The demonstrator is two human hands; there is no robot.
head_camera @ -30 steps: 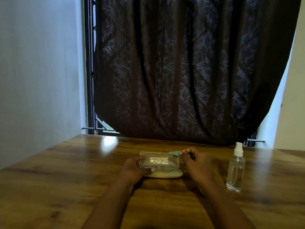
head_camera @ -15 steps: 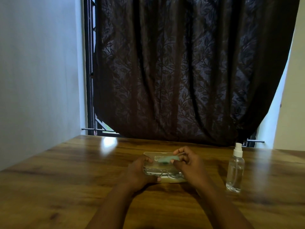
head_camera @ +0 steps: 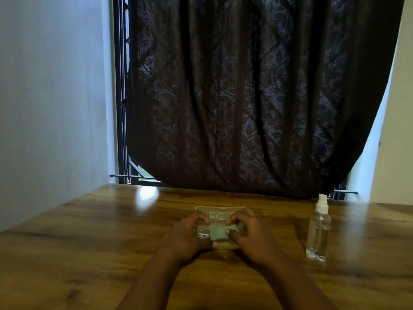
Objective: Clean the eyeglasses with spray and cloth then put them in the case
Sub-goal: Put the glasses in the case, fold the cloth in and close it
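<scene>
right hand [head_camera: 252, 237] pinching cloth [head_camera: 220, 233] now lower over case [head_camera: 220, 212], left hand [head_camera: 190, 236] gripping case

right hand [head_camera: 252, 236] pinches cloth [head_camera: 220, 234] | left hand [head_camera: 190, 236] grips open case [head_camera: 220, 212] | spray bottle [head_camera: 318, 231] upright, right

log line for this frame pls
left hand: holds case | right hand: pinches cloth over case | spray bottle: upright, untouched

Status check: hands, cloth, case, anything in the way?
Left hand grips the case edge. Right hand pinches the cloth over the open case. Spray bottle upright, apart to the right. Nothing blocking.
</scene>
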